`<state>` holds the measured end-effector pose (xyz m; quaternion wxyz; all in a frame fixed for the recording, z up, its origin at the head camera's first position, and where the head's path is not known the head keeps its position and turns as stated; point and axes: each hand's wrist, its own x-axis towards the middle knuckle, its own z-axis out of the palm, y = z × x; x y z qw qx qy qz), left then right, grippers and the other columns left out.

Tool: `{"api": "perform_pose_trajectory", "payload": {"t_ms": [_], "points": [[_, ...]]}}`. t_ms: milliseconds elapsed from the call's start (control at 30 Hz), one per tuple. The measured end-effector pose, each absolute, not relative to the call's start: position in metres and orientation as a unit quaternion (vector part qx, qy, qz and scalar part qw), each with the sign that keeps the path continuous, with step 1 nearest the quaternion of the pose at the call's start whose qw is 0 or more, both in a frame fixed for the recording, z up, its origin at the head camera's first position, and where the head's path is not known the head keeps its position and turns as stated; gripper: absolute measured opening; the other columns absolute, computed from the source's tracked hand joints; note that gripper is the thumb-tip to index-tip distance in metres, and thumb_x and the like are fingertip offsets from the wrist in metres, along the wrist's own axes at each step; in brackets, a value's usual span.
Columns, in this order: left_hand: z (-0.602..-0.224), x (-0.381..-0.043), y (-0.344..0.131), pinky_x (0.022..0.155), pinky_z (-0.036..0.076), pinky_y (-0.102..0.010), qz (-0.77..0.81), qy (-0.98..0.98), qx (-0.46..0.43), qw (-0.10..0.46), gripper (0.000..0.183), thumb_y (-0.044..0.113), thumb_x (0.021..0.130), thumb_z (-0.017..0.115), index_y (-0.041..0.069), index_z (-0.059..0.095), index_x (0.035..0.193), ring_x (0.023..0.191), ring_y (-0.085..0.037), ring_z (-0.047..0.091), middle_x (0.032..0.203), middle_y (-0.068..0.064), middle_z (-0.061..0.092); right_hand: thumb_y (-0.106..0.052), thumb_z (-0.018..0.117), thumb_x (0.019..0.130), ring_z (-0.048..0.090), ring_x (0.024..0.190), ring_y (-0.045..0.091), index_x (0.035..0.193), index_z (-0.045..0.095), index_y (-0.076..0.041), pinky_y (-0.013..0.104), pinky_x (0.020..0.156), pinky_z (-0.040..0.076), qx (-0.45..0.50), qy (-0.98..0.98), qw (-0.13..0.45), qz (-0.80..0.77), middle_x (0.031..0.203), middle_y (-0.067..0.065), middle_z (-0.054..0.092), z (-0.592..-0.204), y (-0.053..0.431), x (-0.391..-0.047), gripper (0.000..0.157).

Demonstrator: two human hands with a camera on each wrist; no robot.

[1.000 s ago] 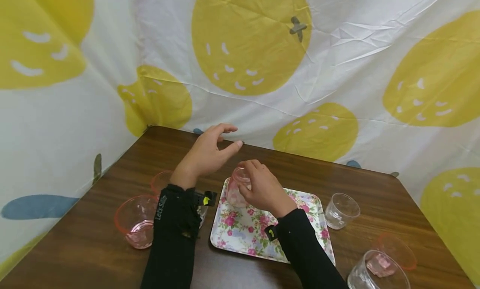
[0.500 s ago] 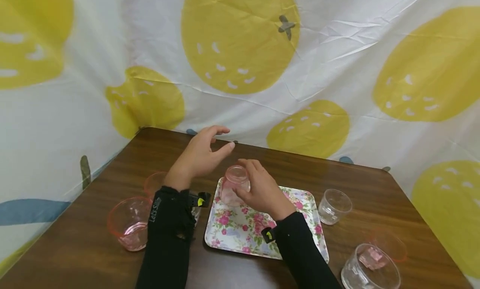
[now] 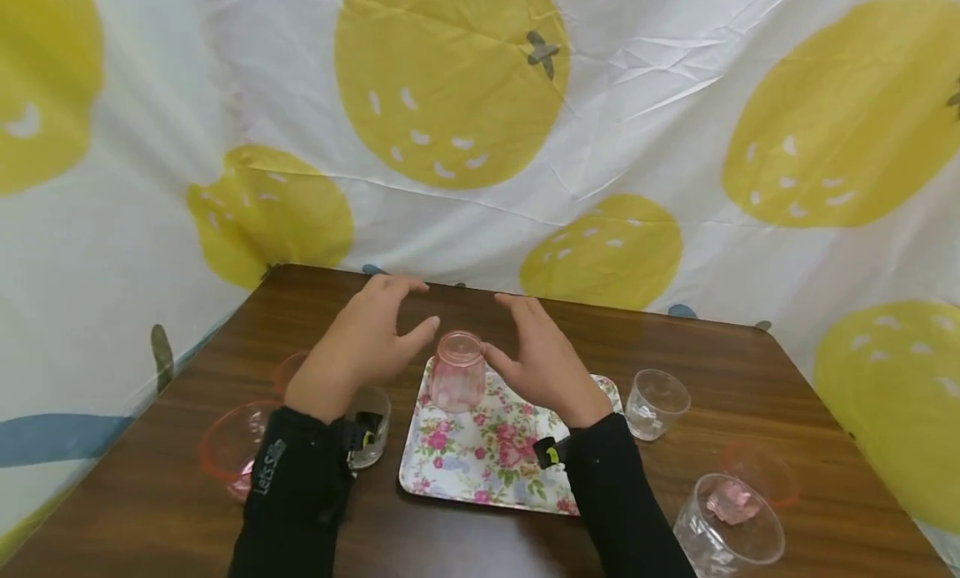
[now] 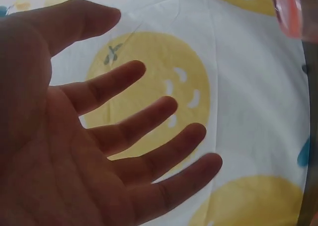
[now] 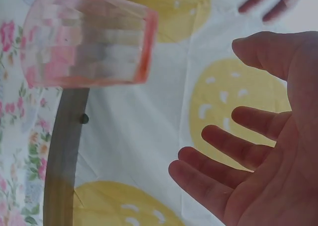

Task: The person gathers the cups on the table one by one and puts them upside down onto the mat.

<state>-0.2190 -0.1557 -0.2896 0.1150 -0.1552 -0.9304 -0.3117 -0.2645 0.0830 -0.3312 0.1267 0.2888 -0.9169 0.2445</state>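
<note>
A pink-tinted glass [image 3: 457, 382] stands, seemingly upside down, on the far left part of a floral tray [image 3: 450, 478]. To its right, my right hand [image 3: 540, 357] hovers with spread fingers. The right wrist view shows a gap between that hand and the glass [image 5: 92, 42]. On the other side, my left hand [image 3: 363, 336] is raised over the table, left of the tray, fingers apart and holding nothing. Its palm [image 4: 74, 156] fills much of the left wrist view, where only an edge of the glass [image 4: 293, 17] appears.
Pink-rimmed bowls [image 3: 225, 453] sit at the left, partly hidden by the left arm. A clear glass [image 3: 381, 432] is beside the left wrist. Right of the tray stand another clear glass [image 3: 656, 403], a larger one [image 3: 712, 528] and a pink-rimmed vessel [image 3: 780, 478]. Patterned cloth [image 3: 450, 228] encloses the table.
My right hand has let go of the pink glass and drawn back to the right. The left hand has shifted left and down in view, which itself has turned slightly.
</note>
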Motion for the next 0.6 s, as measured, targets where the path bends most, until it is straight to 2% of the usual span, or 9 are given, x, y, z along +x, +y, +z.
{"api": "perform_pose_trajectory", "payload": {"t_ms": [167, 300, 467, 600], "points": [[-0.288, -0.198, -0.167, 0.103, 0.040, -0.065, -0.268, -0.951, -0.131, 0.087, 0.053, 0.033, 0.098, 0.059, 0.004, 0.049, 0.142, 0.129, -0.048, 0.036, 0.144, -0.026, 0.043, -0.036, 0.064, 0.096, 0.036, 0.138, 0.030, 0.151, 0.035, -0.007, 0.055, 0.109, 0.041, 0.277, -0.916, 0.131, 0.257, 0.151, 0.017, 0.039, -0.325, 0.091, -0.263, 0.069], [-0.285, -0.185, -0.187, 0.099, 0.038, -0.072, -0.241, -0.961, -0.123, 0.053, 0.057, 0.038, 0.098, 0.059, 0.006, 0.048, 0.143, 0.128, -0.051, 0.035, 0.145, -0.028, 0.042, -0.035, 0.064, 0.095, 0.040, 0.134, 0.031, 0.150, 0.036, -0.007, 0.056, 0.107, 0.043, 0.271, -0.915, 0.150, 0.259, 0.147, 0.018, 0.041, -0.320, 0.094, -0.262, 0.068], [-0.290, -0.175, -0.219, 0.096, 0.036, -0.076, -0.215, -0.970, -0.113, 0.034, 0.069, 0.050, 0.095, 0.059, 0.007, 0.045, 0.146, 0.129, -0.055, 0.032, 0.146, -0.030, 0.040, -0.035, 0.064, 0.096, 0.042, 0.131, 0.032, 0.150, 0.036, -0.006, 0.056, 0.105, 0.044, 0.269, -0.913, 0.165, 0.260, 0.145, 0.019, 0.043, -0.313, 0.095, -0.260, 0.068], [-0.300, -0.168, -0.240, 0.090, 0.042, -0.073, -0.192, -0.976, -0.104, 0.018, 0.084, 0.060, 0.085, 0.066, 0.005, 0.045, 0.145, 0.123, -0.059, 0.035, 0.142, -0.034, 0.042, -0.036, 0.063, 0.096, 0.044, 0.129, 0.032, 0.150, 0.036, -0.006, 0.055, 0.104, 0.044, 0.267, -0.911, 0.167, 0.265, 0.144, 0.019, 0.043, -0.311, 0.095, -0.257, 0.068]]}}
